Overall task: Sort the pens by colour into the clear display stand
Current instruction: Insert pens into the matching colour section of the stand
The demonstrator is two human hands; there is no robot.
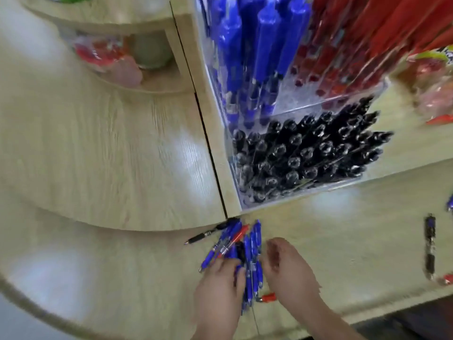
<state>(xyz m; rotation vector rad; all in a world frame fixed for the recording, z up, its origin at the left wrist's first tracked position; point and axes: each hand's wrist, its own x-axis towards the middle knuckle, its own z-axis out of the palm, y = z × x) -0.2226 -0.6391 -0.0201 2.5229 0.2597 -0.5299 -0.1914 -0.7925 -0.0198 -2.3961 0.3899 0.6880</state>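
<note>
Stand (294, 196) w/ 3 filled bins; left hand (220, 285) grips blue pens (252, 253), right hand (289, 268) loosely curled, holding nothing.

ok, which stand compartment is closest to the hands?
The black-pen compartment, the stand's front one, just beyond the loose blue pens. The blue-pen compartment and the red-pen compartment sit behind it, farther off.

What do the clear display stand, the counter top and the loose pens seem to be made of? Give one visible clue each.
Display stand: probably acrylic, glossy; contents show through its walls.
Counter top: wood-look surface, likely laminate, semi-gloss; grain with soft light reflections.
Loose pens: coloured plastic barrels, seemingly with dark rubbery grips; blur leaves that open.
</note>
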